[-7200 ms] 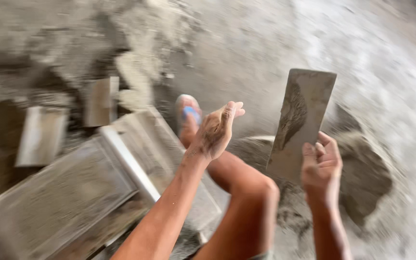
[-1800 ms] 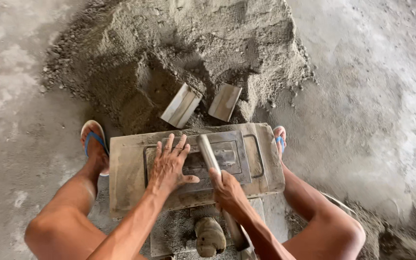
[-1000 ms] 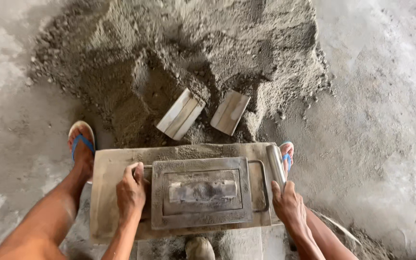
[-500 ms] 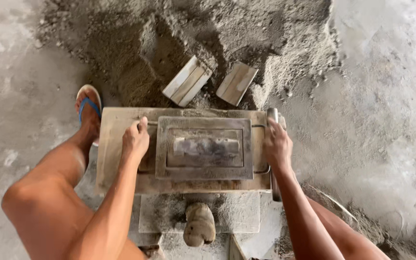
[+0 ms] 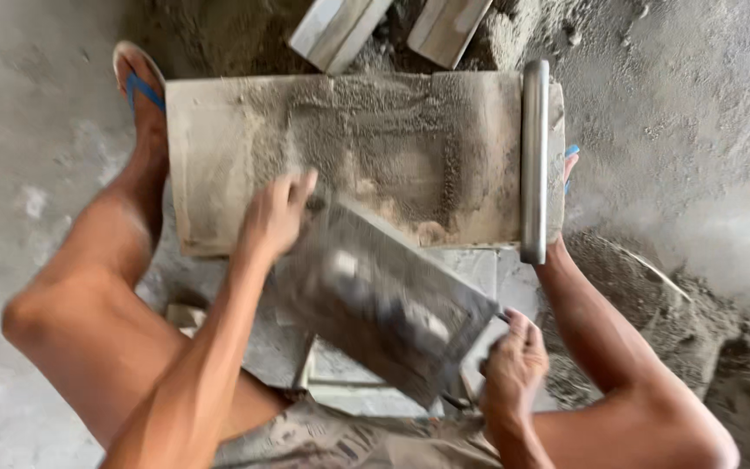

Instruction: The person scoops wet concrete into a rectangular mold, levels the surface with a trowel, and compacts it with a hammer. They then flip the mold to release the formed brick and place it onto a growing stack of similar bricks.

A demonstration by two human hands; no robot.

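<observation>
Lifting metal mould [image 5: 384, 304] off board [image 5: 219, 156] now

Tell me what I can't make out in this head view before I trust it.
- Metal frame held between left hand and right hand: motion-blurred, so its surface detail is lost.
- Two flat pieces at the sand pile: cut off by the top edge.
- Right foot's sandal: mostly hidden behind the sandy slab and metal bar.
- Base under the frame: covered by it.

A mould frame [image 5: 384, 300], blurred, lies before the sand-covered board [image 5: 349, 156]; two blocks [image 5: 340, 26] sit behind it.
</observation>
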